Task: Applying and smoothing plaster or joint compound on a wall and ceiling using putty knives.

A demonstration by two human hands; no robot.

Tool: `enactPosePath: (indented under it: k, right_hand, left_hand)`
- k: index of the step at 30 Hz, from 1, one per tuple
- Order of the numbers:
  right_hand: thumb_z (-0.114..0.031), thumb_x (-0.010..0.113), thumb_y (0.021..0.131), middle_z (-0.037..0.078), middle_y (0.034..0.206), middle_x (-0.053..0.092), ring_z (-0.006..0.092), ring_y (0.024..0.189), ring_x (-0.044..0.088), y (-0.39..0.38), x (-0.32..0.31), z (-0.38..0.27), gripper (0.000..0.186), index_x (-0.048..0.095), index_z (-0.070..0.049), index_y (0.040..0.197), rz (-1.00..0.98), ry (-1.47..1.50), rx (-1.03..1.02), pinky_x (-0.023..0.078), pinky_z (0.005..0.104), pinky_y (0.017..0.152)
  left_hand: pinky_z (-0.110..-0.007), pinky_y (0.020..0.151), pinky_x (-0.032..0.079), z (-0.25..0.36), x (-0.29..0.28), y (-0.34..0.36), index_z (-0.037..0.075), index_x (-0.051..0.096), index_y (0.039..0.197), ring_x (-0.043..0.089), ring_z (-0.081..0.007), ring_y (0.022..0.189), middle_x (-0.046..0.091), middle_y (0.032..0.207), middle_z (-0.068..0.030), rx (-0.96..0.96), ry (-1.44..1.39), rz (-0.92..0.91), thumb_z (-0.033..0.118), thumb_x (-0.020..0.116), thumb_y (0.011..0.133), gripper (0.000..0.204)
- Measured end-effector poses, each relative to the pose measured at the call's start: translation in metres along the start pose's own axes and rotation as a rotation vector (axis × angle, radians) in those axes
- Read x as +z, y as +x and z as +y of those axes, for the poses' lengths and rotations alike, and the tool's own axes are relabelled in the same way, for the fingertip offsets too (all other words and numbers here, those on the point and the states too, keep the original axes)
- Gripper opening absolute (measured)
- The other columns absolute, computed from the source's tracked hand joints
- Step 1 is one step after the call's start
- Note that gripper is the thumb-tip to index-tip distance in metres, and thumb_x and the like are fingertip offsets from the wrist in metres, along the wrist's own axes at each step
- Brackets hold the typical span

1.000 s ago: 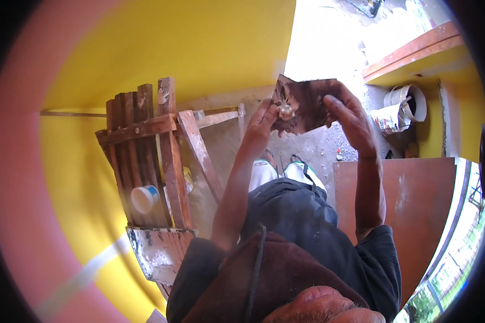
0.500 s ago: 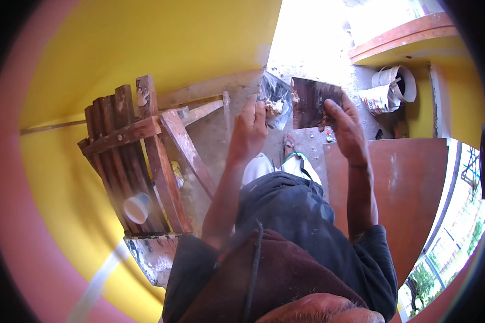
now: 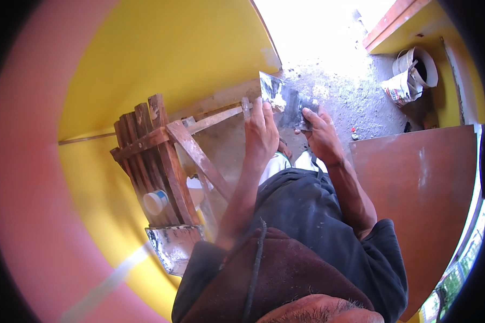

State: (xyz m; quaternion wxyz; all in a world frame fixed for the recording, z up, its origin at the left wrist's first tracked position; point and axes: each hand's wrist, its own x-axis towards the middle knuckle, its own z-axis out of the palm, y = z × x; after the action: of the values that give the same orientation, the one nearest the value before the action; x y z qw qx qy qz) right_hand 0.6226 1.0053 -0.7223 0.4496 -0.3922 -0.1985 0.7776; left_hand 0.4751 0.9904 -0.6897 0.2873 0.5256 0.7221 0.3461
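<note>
nearby, wooden stand [image 3: 177, 175], bucket [image 3: 400, 89], board [image 3: 415, 199], left grip [image 3: 261, 132], right grip [image 3: 324, 140], both clasping smeared plates [image 3: 295, 105]

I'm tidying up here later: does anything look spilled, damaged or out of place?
At lower left, a pale band cuts across the yellow and pink wall, interrupting its paint. The board beside the wooden slats is smeared white, and small red-and-white scraps lie loose on the floor.

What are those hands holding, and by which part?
The left hand holds a shiny flat plate by its lower-left edge; the right hand a darker plate by its right end.
</note>
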Motion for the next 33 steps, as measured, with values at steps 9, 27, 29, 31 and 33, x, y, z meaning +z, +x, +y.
enactPosePath:
  k: [9,27,29,31,33]
  right_hand:
    - [-0.012,0.046,0.096,0.005,0.097,0.061,0.0095,0.079,0.060,0.027,-0.031,-0.048,0.025,0.049,0.000,0.117,-0.047,-0.079,-0.151,0.051,0.0240,0.064]
    - [-0.003,0.051,0.086,0.011,0.116,0.065,0.0312,0.113,0.058,0.002,0.016,-0.093,0.031,0.064,-0.008,0.114,-0.482,-1.030,-1.058,0.045,0.0401,0.098]
    - [0.000,0.049,0.086,0.008,0.116,0.064,0.0301,0.111,0.059,0.002,0.016,-0.094,0.036,0.065,-0.012,0.115,-0.403,-1.130,-1.118,0.047,0.0393,0.095]
    - [0.000,0.048,0.086,0.008,0.117,0.064,0.0299,0.112,0.059,0.008,0.010,-0.088,0.036,0.065,-0.011,0.115,-0.375,-1.166,-1.133,0.047,0.0394,0.095]
    - [0.000,0.048,0.086,0.009,0.117,0.064,0.0298,0.112,0.058,0.014,0.004,-0.083,0.036,0.064,-0.011,0.116,-0.344,-1.205,-1.146,0.047,0.0394,0.095]
  left_hand:
    - [-0.043,0.061,0.046,0.047,0.006,-0.023,-0.009,0.052,0.113,0.060,-0.0396,0.070,0.061,0.079,-0.0247,-0.013,0.017,-0.146,0.024,0.039,0.099,0.038]
    - [-0.023,0.094,0.040,0.013,-0.056,-0.025,-0.007,0.046,0.129,0.053,-0.0104,0.106,0.057,0.116,-0.0070,-0.189,-1.029,-0.116,0.019,0.049,0.098,0.040]
    - [-0.022,0.094,0.040,0.016,-0.058,-0.024,-0.007,0.045,0.129,0.052,-0.0098,0.106,0.057,0.115,-0.0067,-0.150,-0.976,-0.144,0.019,0.048,0.099,0.040]
    - [-0.022,0.094,0.040,0.014,-0.057,-0.023,-0.008,0.045,0.128,0.052,-0.0096,0.106,0.057,0.115,-0.0065,-0.156,-0.945,-0.147,0.020,0.048,0.099,0.040]
    - [-0.022,0.094,0.039,0.011,-0.056,-0.022,-0.008,0.046,0.128,0.051,-0.0093,0.105,0.057,0.115,-0.0064,-0.164,-0.916,-0.152,0.020,0.047,0.099,0.040]
